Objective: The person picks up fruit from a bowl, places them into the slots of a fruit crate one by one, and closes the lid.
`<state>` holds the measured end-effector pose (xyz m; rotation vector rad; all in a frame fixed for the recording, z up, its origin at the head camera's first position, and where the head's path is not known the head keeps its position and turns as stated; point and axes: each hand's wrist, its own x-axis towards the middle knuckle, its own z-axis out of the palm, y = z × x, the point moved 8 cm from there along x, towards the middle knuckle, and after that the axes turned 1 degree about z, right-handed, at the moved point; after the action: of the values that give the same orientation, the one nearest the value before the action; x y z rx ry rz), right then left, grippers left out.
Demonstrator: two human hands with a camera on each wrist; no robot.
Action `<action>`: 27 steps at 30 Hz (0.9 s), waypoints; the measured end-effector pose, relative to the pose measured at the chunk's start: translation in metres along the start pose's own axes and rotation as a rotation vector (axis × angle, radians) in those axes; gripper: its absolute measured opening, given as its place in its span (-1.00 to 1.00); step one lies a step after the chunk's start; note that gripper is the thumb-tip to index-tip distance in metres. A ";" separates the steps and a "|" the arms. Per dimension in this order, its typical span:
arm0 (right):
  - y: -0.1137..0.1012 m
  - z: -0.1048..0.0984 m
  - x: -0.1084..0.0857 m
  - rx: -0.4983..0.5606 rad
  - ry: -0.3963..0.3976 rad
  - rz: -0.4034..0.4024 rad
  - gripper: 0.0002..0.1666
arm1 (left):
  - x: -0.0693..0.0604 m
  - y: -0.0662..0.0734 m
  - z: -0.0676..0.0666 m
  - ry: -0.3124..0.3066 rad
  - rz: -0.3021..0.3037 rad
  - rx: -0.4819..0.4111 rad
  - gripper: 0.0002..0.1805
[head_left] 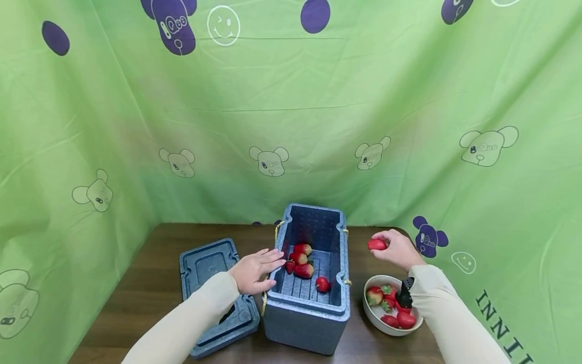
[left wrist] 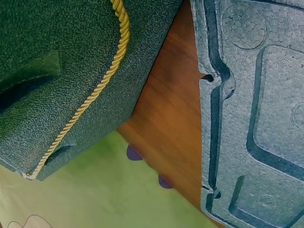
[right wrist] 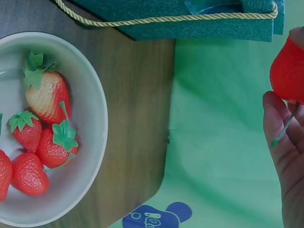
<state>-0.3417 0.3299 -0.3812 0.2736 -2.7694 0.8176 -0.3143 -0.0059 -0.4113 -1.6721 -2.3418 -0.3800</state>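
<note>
Backdrop: a light-green fabric sheet printed with cartoon bear heads [head_left: 291, 101] hangs behind my dark-brown wood-grain table [head_left: 136, 308]. On the table, centre: an uncovered, deep rectangular blue-grey foam box [head_left: 306, 326]. Just left of it lies a flat blue-grey foam lid with recessed panels [head_left: 206, 263]. Right of the box: a round off-white bowl [head_left: 381, 326]. A twisted yellow rope [left wrist: 95, 92] runs along the box's side.

My left hand [head_left: 258, 270] is extended, fingers straight, resting on the box's left rim. My right hand [head_left: 399, 248] pinches a single red strawberry [head_left: 377, 244] between thumb and fingers, raised right of the box and beyond the bowl.

Other fruit: a cluster of red-and-pale strawberries [head_left: 303, 271] sits along the box's left side; one small round red strawberry [head_left: 323, 284] lies nearer its front right. More green-capped strawberries [head_left: 406, 320] fill part of the bowl.
</note>
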 end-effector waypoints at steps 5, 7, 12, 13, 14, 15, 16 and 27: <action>-0.011 -0.003 0.012 -0.061 -0.012 -0.052 -0.57 | 0.000 0.001 -0.001 0.001 0.009 0.026 -0.45; -0.015 -0.006 0.017 -0.077 -0.017 -0.064 -0.56 | 0.001 0.002 -0.001 -0.001 0.011 0.031 -0.46; -0.027 -0.006 0.028 -0.086 -0.037 -0.090 -0.56 | 0.001 0.004 -0.004 -0.002 0.022 0.043 -0.46; -0.030 -0.005 0.030 -0.084 -0.037 -0.094 -0.56 | 0.001 0.004 -0.004 -0.003 0.023 0.044 -0.46; -0.032 -0.005 0.032 -0.083 -0.034 -0.099 -0.57 | 0.001 0.005 -0.005 -0.005 0.023 0.047 -0.46; -0.034 -0.004 0.035 -0.079 -0.028 -0.104 -0.57 | 0.002 0.005 -0.005 -0.007 0.022 0.045 -0.46; -0.037 -0.004 0.037 -0.076 -0.023 -0.110 -0.57 | 0.002 0.004 -0.006 -0.009 0.020 0.043 -0.46; -0.058 0.002 0.060 -0.085 -0.038 -0.124 -0.56 | 0.000 0.003 -0.005 -0.032 -0.009 0.029 -0.44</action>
<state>-0.3846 0.2740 -0.3367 0.4439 -2.7810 0.6692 -0.3115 -0.0069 -0.4062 -1.6671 -2.3663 -0.3219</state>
